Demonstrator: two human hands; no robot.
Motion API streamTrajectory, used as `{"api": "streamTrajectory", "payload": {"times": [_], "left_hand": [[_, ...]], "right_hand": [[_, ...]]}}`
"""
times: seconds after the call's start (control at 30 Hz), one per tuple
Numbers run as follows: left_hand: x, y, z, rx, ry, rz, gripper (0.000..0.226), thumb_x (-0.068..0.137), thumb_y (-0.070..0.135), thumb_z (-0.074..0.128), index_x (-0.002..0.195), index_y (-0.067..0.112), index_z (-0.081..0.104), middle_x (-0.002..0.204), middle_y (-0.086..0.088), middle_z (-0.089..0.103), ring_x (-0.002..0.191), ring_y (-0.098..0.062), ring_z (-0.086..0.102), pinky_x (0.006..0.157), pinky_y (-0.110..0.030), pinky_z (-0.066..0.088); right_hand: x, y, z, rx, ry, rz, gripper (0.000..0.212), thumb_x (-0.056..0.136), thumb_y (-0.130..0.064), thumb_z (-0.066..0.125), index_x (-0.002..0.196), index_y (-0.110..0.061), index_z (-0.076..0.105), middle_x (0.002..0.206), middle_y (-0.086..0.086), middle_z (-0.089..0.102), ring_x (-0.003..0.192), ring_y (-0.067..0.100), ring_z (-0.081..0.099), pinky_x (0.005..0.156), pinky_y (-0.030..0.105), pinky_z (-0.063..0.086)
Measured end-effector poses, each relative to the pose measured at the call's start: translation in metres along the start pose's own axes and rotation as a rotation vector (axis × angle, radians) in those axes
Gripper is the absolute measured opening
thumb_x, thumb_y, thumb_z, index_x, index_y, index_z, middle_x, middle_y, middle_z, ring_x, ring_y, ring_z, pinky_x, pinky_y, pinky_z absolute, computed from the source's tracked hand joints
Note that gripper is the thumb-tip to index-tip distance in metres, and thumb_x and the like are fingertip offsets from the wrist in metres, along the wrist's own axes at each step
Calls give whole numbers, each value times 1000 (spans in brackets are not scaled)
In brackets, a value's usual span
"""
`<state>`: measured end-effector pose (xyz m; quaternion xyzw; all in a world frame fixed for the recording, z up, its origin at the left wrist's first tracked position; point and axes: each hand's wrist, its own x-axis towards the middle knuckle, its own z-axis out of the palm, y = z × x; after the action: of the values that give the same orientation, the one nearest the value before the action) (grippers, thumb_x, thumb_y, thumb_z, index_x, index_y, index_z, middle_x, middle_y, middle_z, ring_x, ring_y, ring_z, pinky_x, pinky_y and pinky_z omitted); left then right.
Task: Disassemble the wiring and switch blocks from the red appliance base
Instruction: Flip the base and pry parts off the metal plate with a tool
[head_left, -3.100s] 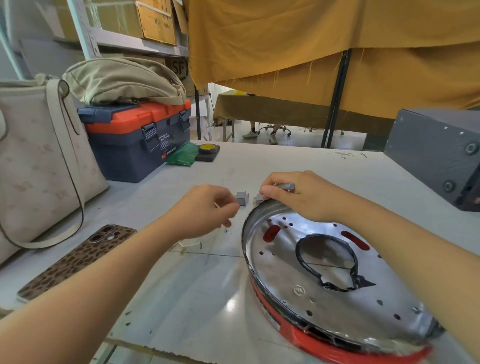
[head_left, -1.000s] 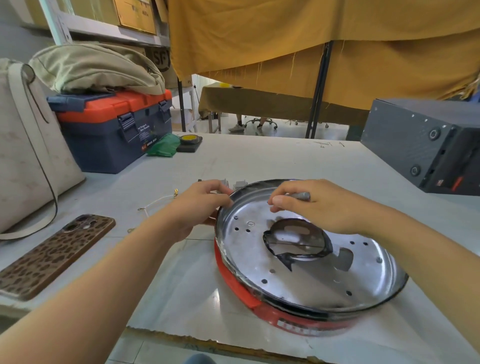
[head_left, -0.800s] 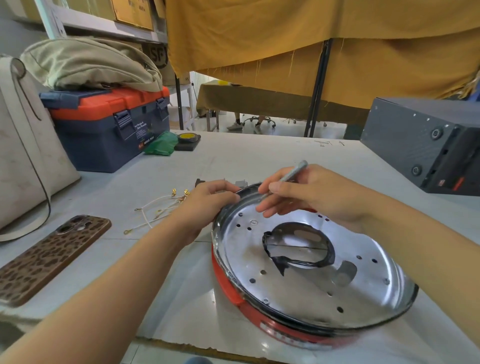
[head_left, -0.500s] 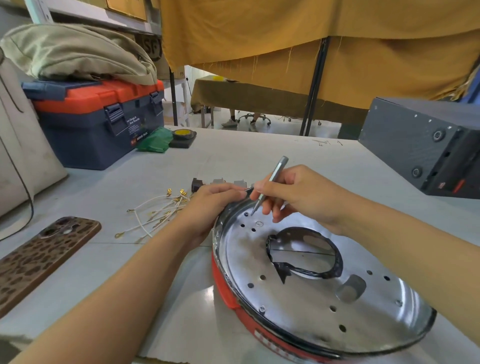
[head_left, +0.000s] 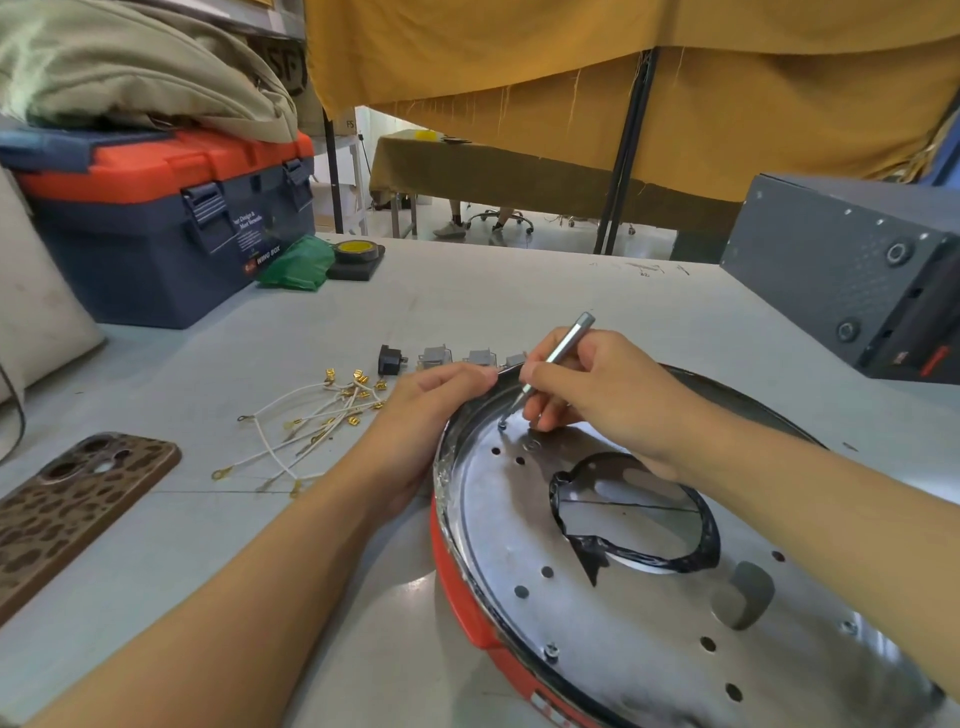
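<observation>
Bright, even daylight fills the scene. Glare sits on the counter (head_left: 415, 584) and the steel plate (head_left: 649, 623). Shadows are soft, focus is sharp, and the wide lens bends the edges.

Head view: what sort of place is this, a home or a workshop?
Most likely a workshop or repair bench. A toolbox stands on the grey worktable, pulled-out wires lie loose on it, and the right hand works a screwdriver on the appliance base.
</observation>
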<state>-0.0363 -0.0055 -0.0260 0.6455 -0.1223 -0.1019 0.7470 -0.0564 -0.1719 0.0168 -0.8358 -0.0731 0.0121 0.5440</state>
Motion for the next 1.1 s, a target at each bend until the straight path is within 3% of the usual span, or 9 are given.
{"api": "streamTrajectory", "payload": {"times": [0.27,0.47,0.7,0.87,0.93,1.03,1.1], "left_hand": [[0,3,1,11,-21,10,20,90,20,55,89,7,70,76,-6,68,65,-13,63,57,-18,50],[0,3,1,31,-14,21,24,90,20,55,95,1,68,81,-10,68,71,-16,62,62,-20,51],[0,3,2,51,-7,35,20,91,16,53,92,2,67,77,-6,68,70,-13,62,61,-17,50],[-2,5,2,37,-28,56,20,91,15,52,82,10,69,70,-1,67,62,-9,61,57,-16,47],[-2,5,3,18,-41,61,21,91,15,52,81,12,70,73,-2,69,65,-10,63,59,-17,48],[-3,5,3,-19,-44,56,22,91,14,53,79,15,71,71,-2,69,63,-11,64,56,-16,48],[-3,5,2,-12,-42,49,19,91,15,53,83,12,71,73,-4,69,64,-12,64,56,-16,48]], "right_hand": [[0,1,1,-56,12,-28,12,94,-16,57,83,-14,61,62,1,68,61,18,63,75,35,56],[-1,-6,3,-246,3,-124,12,93,-23,59,82,-19,59,60,-3,65,54,10,61,63,23,54],[8,-15,5,-194,-21,-86,11,90,-13,63,88,-3,65,55,2,65,54,19,62,65,33,58],[9,-21,13,-327,69,-110,31,92,-28,61,76,-3,67,51,4,66,42,10,60,51,13,50],[9,-25,14,-471,95,-157,38,94,-33,58,76,0,67,55,7,66,43,10,61,55,18,52],[11,-31,11,-687,114,-167,46,93,-42,57,78,2,65,67,15,65,60,25,62,69,40,55],[12,-34,10,-724,116,-145,48,92,-43,59,76,2,64,64,13,62,54,22,56,66,39,54]]}}
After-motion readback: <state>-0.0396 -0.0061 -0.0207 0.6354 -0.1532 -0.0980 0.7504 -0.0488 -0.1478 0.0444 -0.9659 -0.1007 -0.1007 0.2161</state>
